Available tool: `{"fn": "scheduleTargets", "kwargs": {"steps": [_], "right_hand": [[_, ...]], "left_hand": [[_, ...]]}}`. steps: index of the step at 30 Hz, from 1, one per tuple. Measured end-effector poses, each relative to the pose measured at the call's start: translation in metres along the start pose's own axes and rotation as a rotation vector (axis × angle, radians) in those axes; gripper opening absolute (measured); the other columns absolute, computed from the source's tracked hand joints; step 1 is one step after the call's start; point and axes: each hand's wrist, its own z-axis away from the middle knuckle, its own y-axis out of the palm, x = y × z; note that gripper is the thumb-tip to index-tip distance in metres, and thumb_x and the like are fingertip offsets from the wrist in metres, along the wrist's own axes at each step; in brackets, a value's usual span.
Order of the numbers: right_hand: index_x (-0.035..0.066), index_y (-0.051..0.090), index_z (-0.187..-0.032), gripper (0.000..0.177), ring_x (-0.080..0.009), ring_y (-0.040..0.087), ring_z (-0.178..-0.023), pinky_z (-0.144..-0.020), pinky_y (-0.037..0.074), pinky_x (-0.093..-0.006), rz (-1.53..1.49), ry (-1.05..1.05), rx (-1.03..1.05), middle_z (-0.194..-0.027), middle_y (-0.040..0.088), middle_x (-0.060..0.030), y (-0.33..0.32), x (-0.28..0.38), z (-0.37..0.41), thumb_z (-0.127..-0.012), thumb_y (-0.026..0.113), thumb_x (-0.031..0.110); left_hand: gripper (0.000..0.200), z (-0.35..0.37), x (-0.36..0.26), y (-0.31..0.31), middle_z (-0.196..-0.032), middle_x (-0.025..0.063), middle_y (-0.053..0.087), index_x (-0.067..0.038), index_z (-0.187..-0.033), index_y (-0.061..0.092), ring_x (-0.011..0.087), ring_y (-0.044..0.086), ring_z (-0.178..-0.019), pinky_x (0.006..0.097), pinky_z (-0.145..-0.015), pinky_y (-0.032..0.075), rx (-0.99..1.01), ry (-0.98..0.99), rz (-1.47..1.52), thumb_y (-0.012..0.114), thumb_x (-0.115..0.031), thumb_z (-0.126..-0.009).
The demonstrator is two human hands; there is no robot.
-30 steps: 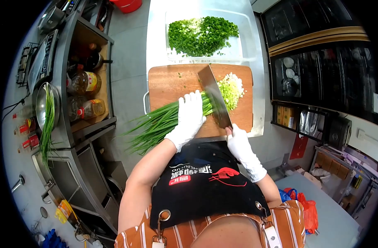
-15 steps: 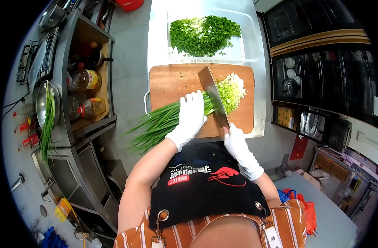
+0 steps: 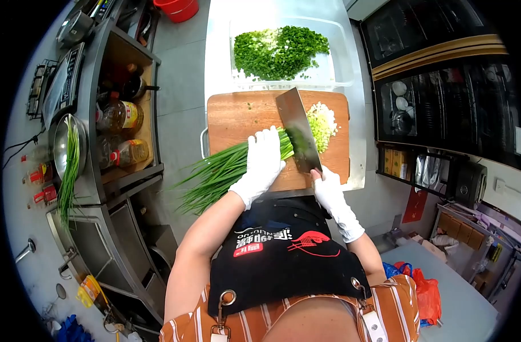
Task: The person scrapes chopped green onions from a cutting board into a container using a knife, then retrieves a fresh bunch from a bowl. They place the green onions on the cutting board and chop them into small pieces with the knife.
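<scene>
My left hand (image 3: 263, 165), in a white glove, presses a bunch of long green onions (image 3: 220, 171) onto the wooden cutting board (image 3: 237, 119). My right hand (image 3: 330, 191), also gloved in white, grips the handle end of a wide cleaver (image 3: 298, 128). The blade stands just right of the bunch's cut end. Chopped pale pieces (image 3: 322, 125) lie on the board to the right of the blade. Beyond the board, a clear tray (image 3: 337, 51) holds a heap of chopped green onions (image 3: 283, 51).
At the left, a metal bowl (image 3: 61, 145) holds more long green onions, beside a cabinet with oil bottles (image 3: 123, 115). A red bucket (image 3: 177, 8) stands at the top. Dark glass-doored cabinets (image 3: 443, 102) are at the right, and red and blue bags (image 3: 427, 296) lie on a grey surface.
The cleaver has shifted slightly, with more of its broad face showing beside the cut end. My left hand has stayed nearly in place. The whole view has moved a little.
</scene>
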Motion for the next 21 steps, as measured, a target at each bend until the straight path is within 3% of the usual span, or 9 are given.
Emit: {"fn": "scheduleTargets", "kwargs": {"steps": [6, 21], "right_hand": [[-0.008, 0.059, -0.094, 0.021, -0.0432, 0.065, -0.085, -0.07, 0.052, -0.0424, 0.033, 0.052, 0.046, -0.086, 0.066, -0.0292, -0.029, 0.026, 0.021, -0.093, 0.057, 0.014], [-0.004, 0.056, -0.086, 0.018, -0.0453, 0.063, -0.076, -0.065, 0.05, -0.0482, 0.165, -0.151, 0.001, -0.076, 0.064, -0.0276, -0.01, 0.008, 0.019, -0.092, 0.058, 0.013]], "left_hand": [[0.093, 0.0, 0.0, 0.001, -0.111, 0.0166, 0.05, 0.009, -0.136, 0.038, 0.0292, 0.048, -0.102, 0.0433, -0.093, 0.037, -0.031, 0.007, -0.003, 0.079, -0.038, -0.066], [0.094, -0.001, 0.001, 0.002, -0.111, 0.0163, 0.051, 0.009, -0.135, 0.039, 0.0295, 0.048, -0.102, 0.0429, -0.093, 0.037, -0.024, 0.004, 0.007, 0.081, -0.037, -0.064]]}}
